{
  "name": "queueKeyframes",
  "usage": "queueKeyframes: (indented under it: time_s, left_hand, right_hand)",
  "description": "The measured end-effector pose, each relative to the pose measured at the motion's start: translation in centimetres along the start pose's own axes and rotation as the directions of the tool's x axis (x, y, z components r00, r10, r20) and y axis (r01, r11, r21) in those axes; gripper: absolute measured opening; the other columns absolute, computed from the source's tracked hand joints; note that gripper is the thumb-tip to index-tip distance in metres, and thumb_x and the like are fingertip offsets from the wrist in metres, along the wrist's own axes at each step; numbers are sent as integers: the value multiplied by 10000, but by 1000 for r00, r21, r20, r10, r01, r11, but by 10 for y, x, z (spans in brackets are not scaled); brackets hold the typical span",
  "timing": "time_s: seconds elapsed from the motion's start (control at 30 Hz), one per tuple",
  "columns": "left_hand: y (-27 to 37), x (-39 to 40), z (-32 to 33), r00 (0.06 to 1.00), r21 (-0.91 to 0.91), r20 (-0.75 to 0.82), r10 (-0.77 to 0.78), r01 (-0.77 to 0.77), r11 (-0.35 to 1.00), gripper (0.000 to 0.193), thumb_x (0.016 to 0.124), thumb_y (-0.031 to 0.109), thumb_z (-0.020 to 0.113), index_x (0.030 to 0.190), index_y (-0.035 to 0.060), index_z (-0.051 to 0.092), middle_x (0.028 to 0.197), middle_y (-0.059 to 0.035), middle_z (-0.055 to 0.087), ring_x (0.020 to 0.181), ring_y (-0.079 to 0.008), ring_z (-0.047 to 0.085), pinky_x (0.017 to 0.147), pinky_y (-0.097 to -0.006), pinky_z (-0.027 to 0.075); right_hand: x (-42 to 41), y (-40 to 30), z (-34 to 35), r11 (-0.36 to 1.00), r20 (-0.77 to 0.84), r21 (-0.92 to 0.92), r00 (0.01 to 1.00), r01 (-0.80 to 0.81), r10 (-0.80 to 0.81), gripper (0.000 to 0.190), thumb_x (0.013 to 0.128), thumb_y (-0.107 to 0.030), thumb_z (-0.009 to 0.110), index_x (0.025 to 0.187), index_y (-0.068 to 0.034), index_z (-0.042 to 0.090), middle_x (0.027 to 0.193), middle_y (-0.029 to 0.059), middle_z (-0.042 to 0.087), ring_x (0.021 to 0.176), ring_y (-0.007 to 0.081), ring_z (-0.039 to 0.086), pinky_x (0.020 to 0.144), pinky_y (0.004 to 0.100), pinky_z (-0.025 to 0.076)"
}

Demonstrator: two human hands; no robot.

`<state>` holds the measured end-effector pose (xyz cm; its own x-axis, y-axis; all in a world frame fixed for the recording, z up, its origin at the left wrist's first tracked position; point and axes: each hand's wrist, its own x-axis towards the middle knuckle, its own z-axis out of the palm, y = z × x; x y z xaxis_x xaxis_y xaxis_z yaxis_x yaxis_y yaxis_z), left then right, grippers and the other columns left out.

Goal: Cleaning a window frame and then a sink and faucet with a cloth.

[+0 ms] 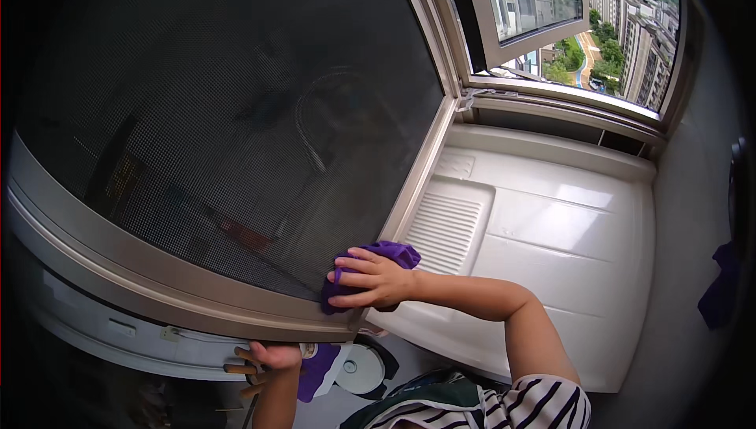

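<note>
A dark mesh screen (236, 134) in a metallic beige frame (230, 284) fills the left and upper middle of the view. With fingers spread, my right hand (375, 280) presses a crumpled purple cloth (401, 252) against the screen's lower right corner. My left hand (277, 356) is under the frame's bottom edge, palm turned up and touching it. Its fingers are in shadow below the frame, so their exact hold is hard to make out.
Right of the screen lies a white ribbed washboard basin (549, 252). Beyond it is an open window sash (534, 4) above distant buildings. Another purple cloth (720, 287) hangs at the right. A round white-topped object (359, 368) and a purple item (318, 373) lie below.
</note>
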<state>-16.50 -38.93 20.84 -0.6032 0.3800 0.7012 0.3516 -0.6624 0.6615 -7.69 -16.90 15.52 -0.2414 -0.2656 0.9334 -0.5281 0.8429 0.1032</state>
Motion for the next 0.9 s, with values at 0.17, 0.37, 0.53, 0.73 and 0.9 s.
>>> queueKeyframes:
  time_s: [0.17, 0.37, 0.53, 0.73, 0.9]
  left_hand:
    - [3, -3, 6, 977, 123, 165, 137, -158, 980, 548, 876, 388, 235, 1187, -27, 410, 1177, -148, 449, 1089, -219, 447, 885, -336, 383]
    - [12, -3, 4, 942, 420, 219, 252, -325, 847, 522, 879, 346, 206, 1074, -36, 502, 1067, -158, 514, 1007, -211, 497, 841, -327, 404]
    - [-4, -15, -11, 960, 378, -129, 249, -184, 907, 494, 875, 302, 199, 1020, -48, 516, 998, -146, 525, 950, -187, 505, 807, -306, 393]
    - [10, -21, 53, 523, 494, 448, 725, -821, 288, 455, 720, 234, 466, 1106, 56, 304, 1043, -150, 368, 948, -247, 374, 857, -401, 335]
    - [-59, -103, 106, 688, 191, 297, -663, 637, 747, 590, 789, 258, 559, 1275, 63, 286, 1299, -160, 267, 1157, -291, 322, 888, -430, 346]
  right_hand:
    - [-49, 188, -98, 794, -404, -214, 791, -570, 459, 579, 644, -4, 560, 1195, -126, 428, 1284, 148, 337, 1219, 353, 274, 1012, 442, 254]
    - [-79, 245, -96, 590, -669, 103, 384, -800, 637, 472, 780, -187, 532, 1226, -99, 404, 1177, 146, 459, 1110, 328, 404, 944, 380, 312]
    - [-71, 142, -45, 534, -570, 635, 128, -558, 812, 381, 861, -194, 523, 1200, -62, 409, 1096, 100, 515, 998, 221, 501, 878, 303, 378]
    - [-73, 61, -73, 109, -117, 988, 70, 108, 991, 389, 899, -365, 415, 1154, -72, 438, 1019, 75, 542, 871, 183, 549, 723, 345, 480]
    - [-46, 0, -64, 231, -197, 874, 123, -428, 973, 439, 843, -337, 509, 1166, -50, 431, 1069, 87, 522, 971, 208, 510, 829, 337, 425]
